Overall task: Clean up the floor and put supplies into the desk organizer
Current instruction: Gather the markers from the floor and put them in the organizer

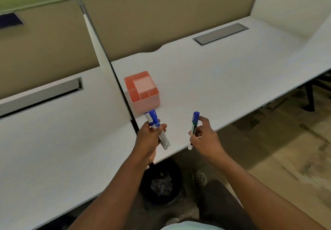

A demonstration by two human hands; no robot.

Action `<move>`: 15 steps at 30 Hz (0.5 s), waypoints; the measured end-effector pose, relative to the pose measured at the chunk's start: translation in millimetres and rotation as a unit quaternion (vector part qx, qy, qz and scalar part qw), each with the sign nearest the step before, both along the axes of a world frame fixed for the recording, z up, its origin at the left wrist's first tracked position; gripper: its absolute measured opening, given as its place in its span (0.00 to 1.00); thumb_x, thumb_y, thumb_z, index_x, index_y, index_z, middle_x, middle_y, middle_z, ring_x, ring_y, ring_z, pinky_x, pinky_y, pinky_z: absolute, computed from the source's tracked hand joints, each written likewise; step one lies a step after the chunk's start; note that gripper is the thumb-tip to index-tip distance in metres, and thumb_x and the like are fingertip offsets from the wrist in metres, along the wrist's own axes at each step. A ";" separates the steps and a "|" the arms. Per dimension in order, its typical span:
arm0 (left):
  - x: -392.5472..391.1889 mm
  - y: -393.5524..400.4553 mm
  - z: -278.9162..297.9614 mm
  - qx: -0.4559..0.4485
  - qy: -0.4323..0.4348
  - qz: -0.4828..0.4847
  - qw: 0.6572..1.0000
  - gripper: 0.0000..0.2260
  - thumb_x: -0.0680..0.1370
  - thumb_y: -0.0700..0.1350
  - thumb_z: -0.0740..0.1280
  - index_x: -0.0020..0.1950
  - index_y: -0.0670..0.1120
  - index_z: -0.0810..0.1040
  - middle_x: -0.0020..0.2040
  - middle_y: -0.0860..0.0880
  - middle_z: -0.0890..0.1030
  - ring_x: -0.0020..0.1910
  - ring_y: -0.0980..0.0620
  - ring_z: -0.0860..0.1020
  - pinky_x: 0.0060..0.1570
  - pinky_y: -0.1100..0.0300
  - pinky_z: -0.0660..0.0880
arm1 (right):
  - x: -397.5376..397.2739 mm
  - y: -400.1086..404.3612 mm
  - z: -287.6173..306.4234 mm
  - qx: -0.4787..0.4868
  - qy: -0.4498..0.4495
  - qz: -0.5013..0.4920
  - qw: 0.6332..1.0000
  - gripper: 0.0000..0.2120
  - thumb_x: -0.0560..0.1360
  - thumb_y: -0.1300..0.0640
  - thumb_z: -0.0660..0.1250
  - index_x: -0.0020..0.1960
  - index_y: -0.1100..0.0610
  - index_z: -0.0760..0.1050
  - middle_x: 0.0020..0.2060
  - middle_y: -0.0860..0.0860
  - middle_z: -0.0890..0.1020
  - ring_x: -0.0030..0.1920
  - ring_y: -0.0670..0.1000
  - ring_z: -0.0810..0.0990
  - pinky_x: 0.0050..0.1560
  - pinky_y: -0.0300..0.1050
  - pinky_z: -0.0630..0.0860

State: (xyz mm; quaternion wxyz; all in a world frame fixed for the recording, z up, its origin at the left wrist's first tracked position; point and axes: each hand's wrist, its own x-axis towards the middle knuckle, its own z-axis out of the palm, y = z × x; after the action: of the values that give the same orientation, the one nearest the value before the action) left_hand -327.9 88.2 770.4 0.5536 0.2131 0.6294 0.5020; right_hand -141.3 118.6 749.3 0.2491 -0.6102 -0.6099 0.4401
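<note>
A pink desk organizer (150, 102) with several compartments stands on the white desk (223, 79), close to the divider at its left end. Nothing shows inside it. Just in front of it, my left hand (149, 136) is closed around a bundle of white markers with blue caps (154, 122), caps pointing up toward the organizer. To the right, my right hand (203, 134) holds a single white marker with a blue cap (193, 129) upright above the desk's front edge.
A dark waste bin (162, 185) with crumpled paper stands on the floor under the desk edge. A neighbouring desk (53, 149) lies left of the divider. Grey cable hatches (220, 33) sit at the back. Chair legs (309, 95) show at far right.
</note>
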 end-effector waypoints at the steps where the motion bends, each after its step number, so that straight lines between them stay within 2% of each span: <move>1: -3.8 6.4 0.4 0.006 0.008 0.009 1.000 0.11 0.79 0.38 0.66 0.58 0.50 0.75 0.56 0.45 0.83 0.57 0.47 0.80 0.66 0.40 0.70 | -5.4 10.4 0.3 0.005 0.000 0.004 1.000 0.31 0.75 0.59 0.68 0.70 0.43 0.56 0.47 0.49 0.80 0.43 0.48 0.81 0.42 0.41 0.80; 3: -11.3 21.0 0.5 0.019 0.032 0.028 0.999 0.11 0.80 0.37 0.64 0.59 0.50 0.74 0.55 0.47 0.83 0.58 0.48 0.79 0.66 0.40 0.70 | -17.6 33.7 0.5 0.025 -0.004 0.022 0.999 0.34 0.75 0.60 0.68 0.72 0.44 0.53 0.47 0.48 0.80 0.42 0.47 0.81 0.42 0.42 0.79; 7: -21.7 56.5 5.3 0.041 0.068 0.084 0.993 0.11 0.79 0.36 0.64 0.55 0.52 0.75 0.54 0.49 0.83 0.59 0.49 0.79 0.65 0.44 0.71 | -44.8 86.6 1.7 0.063 -0.020 0.088 0.994 0.44 0.73 0.63 0.70 0.74 0.43 0.44 0.45 0.48 0.77 0.36 0.48 0.82 0.35 0.37 0.78; 10: -30.1 87.4 8.9 0.045 0.113 0.125 0.985 0.11 0.79 0.37 0.66 0.57 0.51 0.75 0.54 0.50 0.83 0.59 0.49 0.79 0.63 0.47 0.73 | -62.3 125.2 6.0 0.089 -0.027 0.138 0.986 0.51 0.71 0.65 0.71 0.74 0.40 0.38 0.41 0.50 0.76 0.32 0.50 0.81 0.36 0.40 0.80; 12: -36.0 107.6 11.6 0.040 0.158 0.136 0.977 0.12 0.78 0.39 0.67 0.61 0.48 0.75 0.53 0.50 0.82 0.57 0.48 0.79 0.59 0.49 0.76 | -72.9 149.3 11.6 0.099 -0.025 0.163 0.981 0.52 0.70 0.67 0.72 0.74 0.39 0.38 0.41 0.51 0.76 0.32 0.50 0.80 0.35 0.41 0.80; 14: -42.0 126.9 14.0 0.027 0.198 0.146 0.969 0.14 0.78 0.40 0.67 0.63 0.46 0.74 0.53 0.48 0.82 0.55 0.46 0.80 0.53 0.52 0.78 | -85.0 172.1 16.3 0.099 -0.018 0.183 0.978 0.50 0.69 0.66 0.73 0.74 0.41 0.41 0.44 0.50 0.74 0.33 0.48 0.77 0.32 0.36 0.76; 15: -44.9 136.3 16.0 0.021 0.209 0.151 0.966 0.15 0.78 0.40 0.67 0.65 0.46 0.74 0.55 0.48 0.82 0.55 0.47 0.80 0.53 0.53 0.77 | -91.4 183.3 18.0 0.101 -0.013 0.189 0.977 0.49 0.70 0.64 0.73 0.74 0.42 0.43 0.46 0.49 0.73 0.34 0.47 0.77 0.30 0.33 0.74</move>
State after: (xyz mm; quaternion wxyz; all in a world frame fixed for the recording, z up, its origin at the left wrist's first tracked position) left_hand -372.8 224.6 786.4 0.3228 0.2270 0.7453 0.5374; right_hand -232.7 301.9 767.3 0.2136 -0.4610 -0.7588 0.4075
